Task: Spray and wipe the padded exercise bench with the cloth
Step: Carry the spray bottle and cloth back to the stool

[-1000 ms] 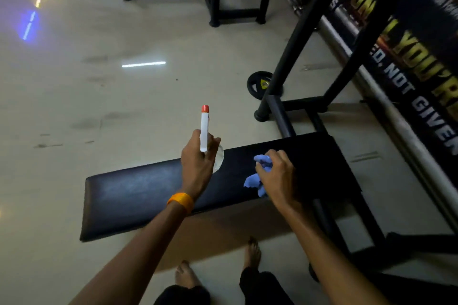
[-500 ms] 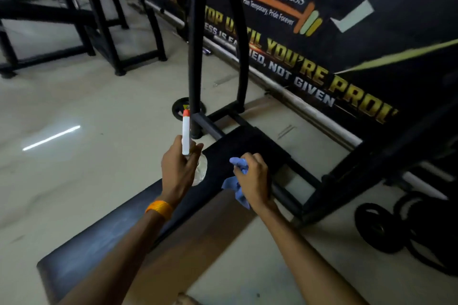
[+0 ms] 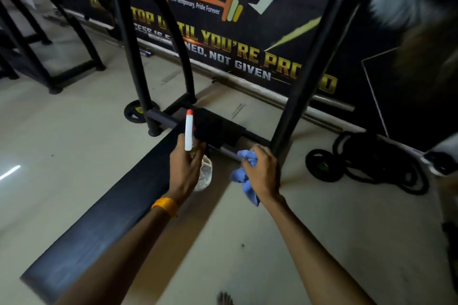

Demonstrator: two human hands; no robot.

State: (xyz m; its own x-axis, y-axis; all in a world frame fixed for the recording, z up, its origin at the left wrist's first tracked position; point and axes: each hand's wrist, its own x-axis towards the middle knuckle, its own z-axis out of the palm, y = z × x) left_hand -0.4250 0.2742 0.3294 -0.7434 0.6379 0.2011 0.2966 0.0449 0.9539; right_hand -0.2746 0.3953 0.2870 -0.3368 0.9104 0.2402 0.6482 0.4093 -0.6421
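Observation:
The black padded bench (image 3: 119, 208) runs from the lower left up to the rack at centre. My left hand (image 3: 184, 168), with an orange band on the wrist, grips a clear spray bottle (image 3: 204, 173) with a white head and red nozzle tip, held over the bench's right edge. My right hand (image 3: 262, 171) is closed on a crumpled blue cloth (image 3: 244, 177). It hangs in the air to the right of the bench, above the floor, near the rack's crossbar.
Black rack uprights (image 3: 304, 77) rise at the bench's far end. Weight plates lie on the floor at left (image 3: 135, 112) and right (image 3: 322, 166), with a black coiled rope (image 3: 386, 163). A gym banner (image 3: 235, 39) covers the wall. My bare toes (image 3: 224, 298) show at the bottom.
The view has swung to the right and up toward the rack and banner. My right hand with the cloth has left the bench pad and now hangs beside it. The left hand keeps the bottle.

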